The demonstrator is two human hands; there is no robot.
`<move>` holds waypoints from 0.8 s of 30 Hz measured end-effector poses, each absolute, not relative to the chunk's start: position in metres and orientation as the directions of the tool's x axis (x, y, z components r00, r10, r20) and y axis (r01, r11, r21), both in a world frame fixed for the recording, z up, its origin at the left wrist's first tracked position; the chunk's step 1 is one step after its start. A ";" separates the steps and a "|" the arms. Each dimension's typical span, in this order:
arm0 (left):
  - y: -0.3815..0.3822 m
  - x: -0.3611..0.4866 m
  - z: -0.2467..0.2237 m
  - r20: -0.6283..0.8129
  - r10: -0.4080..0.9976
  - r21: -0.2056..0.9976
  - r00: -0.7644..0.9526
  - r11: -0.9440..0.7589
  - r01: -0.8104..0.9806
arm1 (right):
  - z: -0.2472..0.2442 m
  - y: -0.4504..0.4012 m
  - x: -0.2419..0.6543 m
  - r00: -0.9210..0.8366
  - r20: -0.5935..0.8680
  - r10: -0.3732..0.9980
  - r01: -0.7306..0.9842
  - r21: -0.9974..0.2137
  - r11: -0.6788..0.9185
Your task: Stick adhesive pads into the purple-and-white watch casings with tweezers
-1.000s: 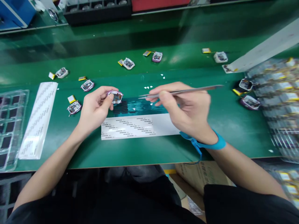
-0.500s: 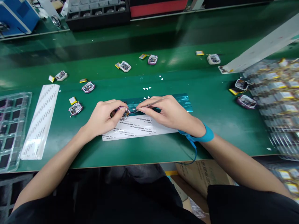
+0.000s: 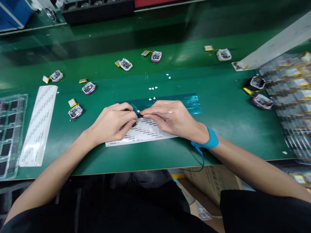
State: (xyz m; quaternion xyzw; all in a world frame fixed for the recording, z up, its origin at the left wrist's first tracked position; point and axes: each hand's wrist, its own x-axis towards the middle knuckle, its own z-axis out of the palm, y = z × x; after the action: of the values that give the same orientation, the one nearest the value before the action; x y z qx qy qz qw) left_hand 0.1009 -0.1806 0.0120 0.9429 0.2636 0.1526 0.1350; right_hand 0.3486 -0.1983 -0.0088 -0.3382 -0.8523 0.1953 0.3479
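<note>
My left hand [image 3: 113, 123] is closed around a small watch-like device [image 3: 134, 123]; its fingers hide most of it. Tweezers [image 3: 159, 113] are pinched in my right hand [image 3: 176, 118], their tips close to the left fingertips. A tiny white piece [image 3: 138, 111] shows near those tips. Beneath both hands lie a shiny blue film strip [image 3: 191, 103] and a white printed sheet [image 3: 143, 135]. Small white pieces [image 3: 153, 88] are scattered just beyond the film. A blue wrist strap [image 3: 211, 138] with a cord is on my right wrist.
Several opened devices with wired batteries lie around, such as one at left [image 3: 75, 111] and one at back [image 3: 156, 56]. A second printed sheet [image 3: 39, 126] and a clear tray [image 3: 23, 129] are at left. Stacked trays [image 3: 291, 106] and a white post [image 3: 274, 42] stand right.
My left hand has turned over the device, which now shows less between the fingers. The right hand has shifted slightly with the tweezers, now lying flatter. The whole view has moved a little.
</note>
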 end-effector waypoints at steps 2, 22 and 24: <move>-0.180 0.101 0.012 0.225 0.532 0.332 0.816 -0.830 0.449 | -0.011 -0.200 0.348 -0.518 0.484 0.705 0.452 -0.545 0.706; -0.176 0.110 0.027 -0.264 0.962 0.939 0.071 0.274 -0.210 | 0.014 -0.209 0.352 -0.367 0.740 0.563 0.491 -0.360 0.793; -0.182 0.114 0.027 -0.242 0.969 0.946 0.053 0.248 -0.207 | 0.020 -0.215 0.353 -0.451 0.714 0.535 0.521 -0.276 0.808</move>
State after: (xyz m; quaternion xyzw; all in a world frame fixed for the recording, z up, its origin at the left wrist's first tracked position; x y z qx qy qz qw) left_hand 0.1138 -0.1823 0.0266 0.3847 0.4952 0.4776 0.6154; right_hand 0.3531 -0.2153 0.0199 -0.3099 -0.8518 0.0082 0.4223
